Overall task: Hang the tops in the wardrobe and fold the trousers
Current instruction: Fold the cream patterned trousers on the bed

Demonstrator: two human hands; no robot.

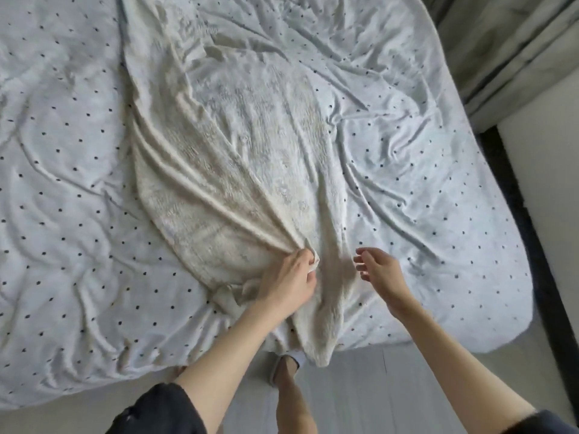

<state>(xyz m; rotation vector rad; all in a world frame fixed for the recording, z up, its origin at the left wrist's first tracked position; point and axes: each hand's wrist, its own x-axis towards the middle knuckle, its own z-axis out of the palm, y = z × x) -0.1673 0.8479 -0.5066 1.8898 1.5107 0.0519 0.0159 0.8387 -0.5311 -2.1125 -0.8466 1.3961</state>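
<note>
A cream garment [238, 170] is spread lengthwise down the middle of the frame, on a bed [62, 183] covered in pale sheeting with small dark dots. Whether it is a top or trousers cannot be told: its shape is lost in folds, and its upper end is cut off by the top edge of the frame. A lace-like texture is seen on its surface, blurred in places. Its lower end is draped over the near edge of the bed at lower centre, hanging toward the floor [360, 386].

A bunch of the garment is pinched by the left hand [289, 277], just below centre, with the fingers curled round the cloth and creases fanning up and left from the grip. The right hand [377, 269] is held just to the right of it, over the garment's right edge, fingers loosely curled and slightly spread, with nothing in them; whether cloth is touched by the fingertips cannot be told.

Dark sleeves [159, 408] are seen at the bottom edge, the right one mostly cut off. A foot [283, 369] is seen below the hanging cloth, partly hidden by it. At upper right a grey curtain [507, 48] is seen, blurred, with a dark strip [526, 245] running down beside the bed. No container is in view, and no writing or label can be read.
</note>
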